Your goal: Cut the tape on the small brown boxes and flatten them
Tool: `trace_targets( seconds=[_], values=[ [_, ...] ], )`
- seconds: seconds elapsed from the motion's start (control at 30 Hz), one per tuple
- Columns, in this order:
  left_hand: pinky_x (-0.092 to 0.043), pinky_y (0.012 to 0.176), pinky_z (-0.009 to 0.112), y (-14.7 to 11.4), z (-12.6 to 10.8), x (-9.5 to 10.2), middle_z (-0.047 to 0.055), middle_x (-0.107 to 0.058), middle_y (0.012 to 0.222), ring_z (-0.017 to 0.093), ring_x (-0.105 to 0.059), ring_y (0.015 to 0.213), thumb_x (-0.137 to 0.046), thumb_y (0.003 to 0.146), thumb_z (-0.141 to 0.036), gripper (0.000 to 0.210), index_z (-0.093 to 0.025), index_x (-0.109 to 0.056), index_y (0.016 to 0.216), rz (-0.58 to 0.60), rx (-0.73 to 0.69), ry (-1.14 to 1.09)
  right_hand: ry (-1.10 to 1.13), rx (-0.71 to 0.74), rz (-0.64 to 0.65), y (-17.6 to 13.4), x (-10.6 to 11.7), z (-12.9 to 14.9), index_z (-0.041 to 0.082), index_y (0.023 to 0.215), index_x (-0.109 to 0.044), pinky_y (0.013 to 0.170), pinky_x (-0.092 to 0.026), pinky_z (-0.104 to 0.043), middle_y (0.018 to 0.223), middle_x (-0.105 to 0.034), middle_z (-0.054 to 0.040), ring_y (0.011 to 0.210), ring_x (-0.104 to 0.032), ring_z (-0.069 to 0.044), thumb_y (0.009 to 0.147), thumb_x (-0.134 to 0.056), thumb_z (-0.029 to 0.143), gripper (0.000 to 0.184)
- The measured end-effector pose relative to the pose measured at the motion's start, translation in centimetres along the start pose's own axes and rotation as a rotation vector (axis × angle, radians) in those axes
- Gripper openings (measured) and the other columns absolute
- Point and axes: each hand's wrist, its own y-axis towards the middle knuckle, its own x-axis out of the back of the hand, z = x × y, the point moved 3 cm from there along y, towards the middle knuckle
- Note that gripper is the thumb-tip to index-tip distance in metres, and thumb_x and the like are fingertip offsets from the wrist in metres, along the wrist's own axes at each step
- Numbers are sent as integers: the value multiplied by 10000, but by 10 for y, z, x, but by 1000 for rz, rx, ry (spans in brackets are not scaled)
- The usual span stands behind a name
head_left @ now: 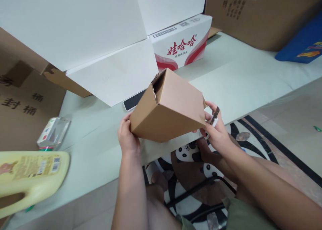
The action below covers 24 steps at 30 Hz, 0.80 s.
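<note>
A small brown cardboard box (173, 105) is held tilted in the air over the table's front edge. One end shows an open gap with a ragged edge; the inside is dark. My left hand (127, 133) grips its left lower corner, the thumb on the near side. At the opposite end, my right hand (215, 126) is closed around a utility knife (213, 120) with a white handle, its blade pointing up. Fingers of that hand also touch the box's right end, partly hidden behind it.
Behind the box stand a white carton with red lettering (181, 47) and a phone-like dark slab (134, 100) on the pale table (95, 142). A clear bottle (54, 132) and yellow jug (37, 176) lie left; a blue container (302, 42) sits far right.
</note>
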Motion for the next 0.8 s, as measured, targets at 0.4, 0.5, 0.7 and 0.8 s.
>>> trace_targets(
  seconds=[0.4, 0.5, 0.7, 0.8],
  values=[
    [-438, 751, 274, -1, 0, -1, 29, -730, 943, 190, -622, 908, -621, 683, -301, 253, -200, -748, 877, -11, 22, -33, -11, -19, 9, 0, 0, 0, 371, 1387, -295, 445, -438, -253, 939, -555, 18, 551, -569, -112, 936, -603, 434, 550],
    [-439, 751, 284, 0, 0, -1, 37, -728, 959, 199, -622, 912, -609, 697, -310, 267, -196, -743, 899, -7, 17, -15, -21, -14, 6, 0, 1, -1, 373, 1389, -292, 444, -439, -252, 957, -568, 11, 551, -572, -112, 938, -598, 444, 550],
    [-450, 791, 296, 1, 0, 0, 45, -721, 985, 206, -625, 940, -589, 717, -301, 263, -198, -731, 913, 5, 8, 3, -33, 3, 17, 0, 1, -2, 377, 1391, -297, 448, -423, -256, 949, -567, 14, 556, -565, -115, 948, -583, 434, 530],
    [-450, 771, 290, 1, 1, 0, 45, -722, 979, 201, -626, 927, -589, 713, -291, 255, -197, -731, 903, -5, 10, -9, -28, 5, 11, 0, 1, -1, 379, 1398, -303, 457, -426, -258, 955, -576, 11, 569, -577, -117, 948, -582, 417, 531]
  ],
)
